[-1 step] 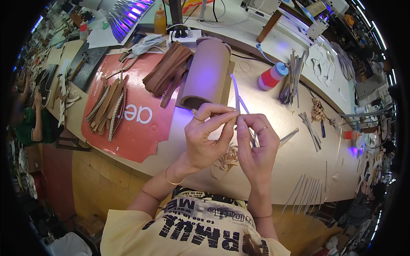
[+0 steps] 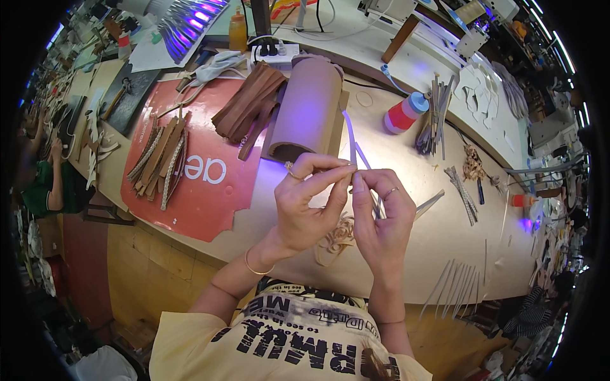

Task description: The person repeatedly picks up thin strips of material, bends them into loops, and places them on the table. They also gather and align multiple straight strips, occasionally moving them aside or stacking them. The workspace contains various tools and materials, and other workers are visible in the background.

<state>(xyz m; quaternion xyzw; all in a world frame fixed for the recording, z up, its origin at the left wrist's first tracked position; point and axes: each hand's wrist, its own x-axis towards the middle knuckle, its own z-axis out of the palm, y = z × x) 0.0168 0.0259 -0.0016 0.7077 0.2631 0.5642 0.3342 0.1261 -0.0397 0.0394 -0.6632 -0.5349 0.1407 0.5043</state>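
Thumb and fingertips of my left hand are pinched on a narrow grey strip, which stands up past the fingers toward a brown cardboard roll. Right beside them, my right hand pinches the same strip low down between thumb and index finger. The fingertips of both hands meet there and hide the strip's lower end. Further pale strips show behind my right hand. Curled tan trimmings lie on the table below and between my hands.
Ahead lies the cardboard roll, with brown leather strips beside it. Left, a red sheet carries more strips. Right are a red bottle with a blue cap, grey strip bundles and thin strips at the near edge.
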